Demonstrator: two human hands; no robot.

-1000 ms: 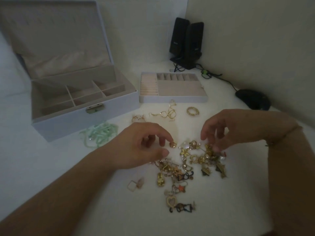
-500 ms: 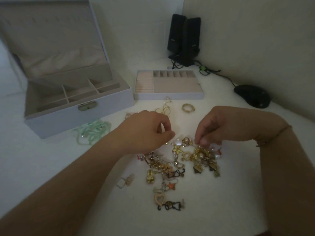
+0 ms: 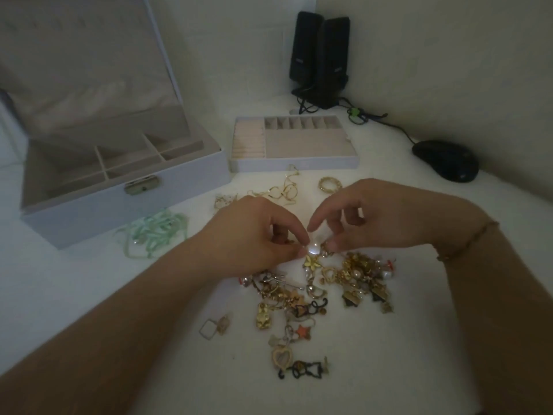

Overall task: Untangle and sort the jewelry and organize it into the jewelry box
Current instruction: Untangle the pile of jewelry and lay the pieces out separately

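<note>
A tangled heap of gold, pearl and black jewelry [image 3: 323, 289] lies on the white table in front of me. My left hand [image 3: 257, 238] and my right hand [image 3: 368, 217] meet just above its far edge. Both pinch one pearl piece [image 3: 312, 249] between thumb and fingertips, the left on the pearl, the right on its gold end. The open white jewelry box [image 3: 125, 202] with empty compartments stands at the back left. Its removed tray [image 3: 293, 164] rests to the right of it.
A mint green ribbon necklace [image 3: 155, 232] lies before the box. Gold hoop earrings [image 3: 281, 190] and a gold ring [image 3: 329, 184] sit near the tray. Two black speakers [image 3: 320, 58] stand in the corner, a black mouse [image 3: 446, 160] at the right.
Both hands have come together from apart over the heap. They now pinch the same pearl piece, lifted slightly off the pile.
</note>
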